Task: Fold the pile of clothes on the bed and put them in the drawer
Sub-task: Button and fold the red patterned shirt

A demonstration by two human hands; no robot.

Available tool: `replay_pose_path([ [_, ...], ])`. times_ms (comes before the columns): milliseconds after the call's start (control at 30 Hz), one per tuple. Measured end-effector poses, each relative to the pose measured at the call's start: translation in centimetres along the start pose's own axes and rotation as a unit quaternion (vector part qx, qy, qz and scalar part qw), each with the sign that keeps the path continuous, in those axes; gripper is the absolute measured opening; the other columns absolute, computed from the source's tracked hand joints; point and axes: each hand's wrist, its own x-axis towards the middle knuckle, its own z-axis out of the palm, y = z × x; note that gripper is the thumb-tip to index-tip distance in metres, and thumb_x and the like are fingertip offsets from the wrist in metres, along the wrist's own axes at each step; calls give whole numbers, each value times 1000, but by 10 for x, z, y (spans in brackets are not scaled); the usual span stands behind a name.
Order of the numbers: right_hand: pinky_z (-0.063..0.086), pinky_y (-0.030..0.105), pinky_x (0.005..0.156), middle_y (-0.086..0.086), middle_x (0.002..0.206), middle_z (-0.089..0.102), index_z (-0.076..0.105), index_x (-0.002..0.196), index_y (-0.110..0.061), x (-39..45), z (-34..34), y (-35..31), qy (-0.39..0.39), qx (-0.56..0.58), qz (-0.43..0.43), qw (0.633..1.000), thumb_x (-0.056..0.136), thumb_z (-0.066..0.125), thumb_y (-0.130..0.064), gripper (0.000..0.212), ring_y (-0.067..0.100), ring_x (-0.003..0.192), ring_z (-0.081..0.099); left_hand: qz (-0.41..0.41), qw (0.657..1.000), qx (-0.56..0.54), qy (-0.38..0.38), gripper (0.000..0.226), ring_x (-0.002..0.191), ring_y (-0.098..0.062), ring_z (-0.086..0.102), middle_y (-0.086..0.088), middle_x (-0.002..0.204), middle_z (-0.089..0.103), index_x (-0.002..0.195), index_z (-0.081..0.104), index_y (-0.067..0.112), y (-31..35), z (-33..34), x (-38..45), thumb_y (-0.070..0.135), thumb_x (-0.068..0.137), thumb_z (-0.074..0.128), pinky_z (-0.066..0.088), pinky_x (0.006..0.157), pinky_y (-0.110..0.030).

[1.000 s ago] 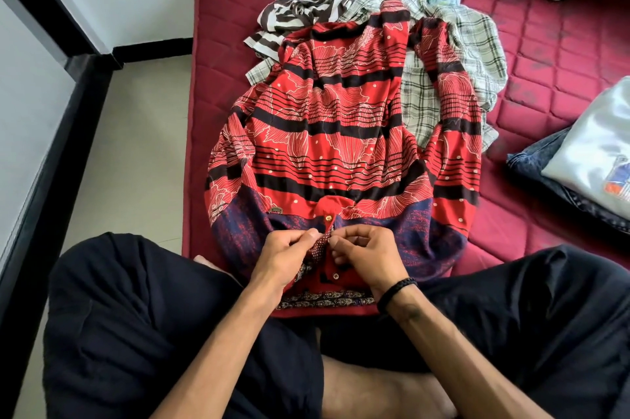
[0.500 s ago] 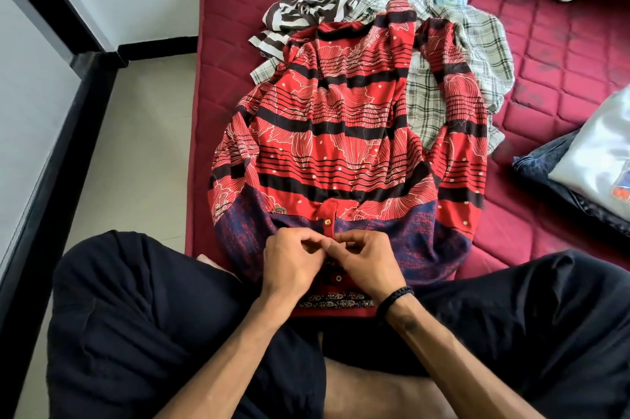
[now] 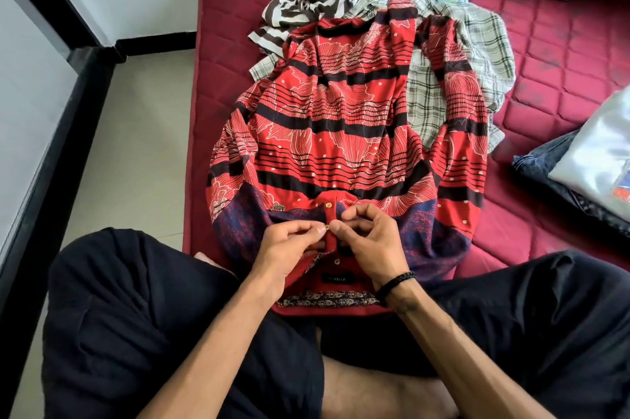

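Head view shows the left hand (image 3: 286, 249) and right hand (image 3: 370, 241) meeting fingertip to fingertip, both pinching the placket of the red patterned shirt (image 3: 341, 132) spread beyond them on the bed (image 3: 545, 53), folded clothes (image 3: 586, 166) lying far right.

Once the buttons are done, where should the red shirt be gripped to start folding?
Probably at the two shoulder edges beside the collar, from the near side: the red shirt lies flat, collar toward the person, both hands already there at the placket.
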Motion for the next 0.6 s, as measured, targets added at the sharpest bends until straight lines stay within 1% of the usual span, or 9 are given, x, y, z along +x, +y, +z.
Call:
replay_pose_path([
  [67,56,31,65,7,73,74,61,95,-8,8,0,-4,-26,35,5,999,86,80,-5,21,17,62,66,5,1000,-20,-8,9,87,-15,76,-7,94,80,99,79,12,5,1,3,14,92,74,57,73,-18],
  [133,56,25,62,6,74,74,61,96,-8,16,0,-8,-40,62,13,997,87,79,-4,20,14,59,66,40,999,-18,-2,8,90,-16,76,-7,95,80,98,79,13,8,1,8,15,93,74,57,81,-23],
  [233,58,25,64,7,77,75,62,102,-7,24,-1,-14,-48,54,33,997,88,79,-6,21,17,64,67,123,988,86,25,10,89,-11,75,1,91,79,95,79,23,9,1,10,31,89,79,58,85,-27],
  [333,61,35,75,12,87,78,64,109,-7,21,-6,-19,-53,-24,35,998,90,76,-5,23,23,76,71,139,967,212,7,43,81,0,73,14,91,77,108,75,38,11,-4,9,61,72,82,58,79,-18],
  [400,61,32,80,6,89,78,65,109,-14,12,-13,-21,-46,-131,-20,990,85,80,-7,29,18,79,75,154,943,295,-23,59,78,1,71,15,91,75,120,69,41,10,-11,7,59,66,87,58,78,-20],
  [433,60,26,79,0,89,77,66,108,-17,5,-16,-23,-49,-185,-56,980,81,84,-10,33,14,79,74,168,919,356,-32,59,79,0,70,16,90,74,121,67,42,8,-16,6,54,68,88,58,79,-24],
  [500,57,21,80,-6,90,74,68,106,-22,-8,-24,-25,-93,-289,-130,944,73,88,-16,39,9,82,70,197,870,451,-27,40,85,0,69,18,92,74,112,68,41,6,-21,4,44,77,85,58,83,-33],
  [533,55,25,83,-7,93,73,69,107,-21,-14,-26,-24,-125,-345,-160,916,72,89,-19,40,10,87,68,206,863,461,-19,29,88,-1,69,18,93,74,107,70,39,6,-21,3,40,81,83,57,84,-35],
  [600,51,37,90,-3,102,69,69,111,-20,-18,-27,-20,-163,-451,-194,856,74,86,-21,40,19,99,64,206,874,440,-4,16,87,-3,69,17,92,75,101,75,33,7,-19,1,35,86,80,55,85,-35],
])
